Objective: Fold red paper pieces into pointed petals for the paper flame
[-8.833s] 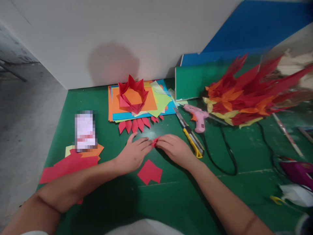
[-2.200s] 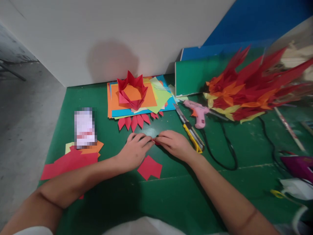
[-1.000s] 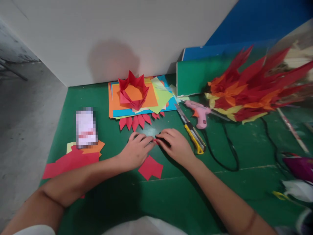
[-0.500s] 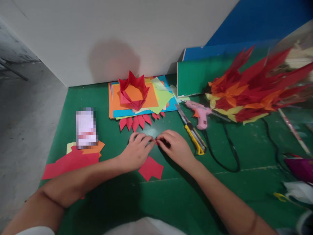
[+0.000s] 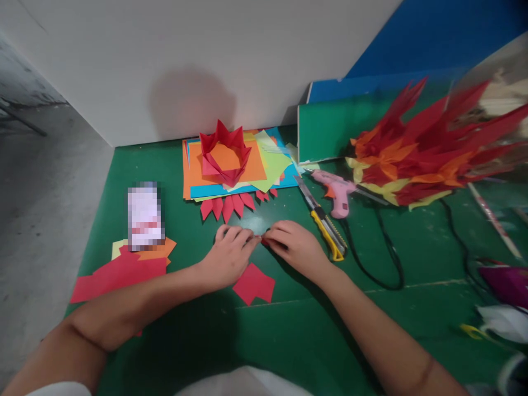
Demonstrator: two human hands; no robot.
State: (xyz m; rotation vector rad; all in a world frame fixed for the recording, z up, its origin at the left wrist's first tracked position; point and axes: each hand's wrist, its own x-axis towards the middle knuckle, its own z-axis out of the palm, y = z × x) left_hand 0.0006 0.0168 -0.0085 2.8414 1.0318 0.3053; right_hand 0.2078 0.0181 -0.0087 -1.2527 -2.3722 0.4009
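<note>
Between my two hands a small piece of red paper (image 5: 264, 240) is pinched, mostly covered by the fingers. My left hand (image 5: 231, 254) is closed with thumb and fingertips on its left end. From the other side my right hand (image 5: 295, 246) grips it, fingers curled. Just below the hands a notched piece of red paper (image 5: 254, 284) lies flat on the green table (image 5: 289, 341). Beyond them is a row of small folded red paper pieces (image 5: 228, 207). A pointed red paper ring (image 5: 226, 170) stands on a stack of coloured paper (image 5: 259, 165).
Right of my hands lie a yellow utility knife (image 5: 328, 231), blade out, and a pink glue gun (image 5: 339, 192) with a black cord. Red and orange paper flames (image 5: 424, 154) stand farther right. At left, a blurred phone-like object (image 5: 146, 214) rests by red paper scraps (image 5: 127, 272).
My right-hand fingers have shifted slightly and closed more over the small red paper. The left hand stays nearly in place; other things are unmoved.
</note>
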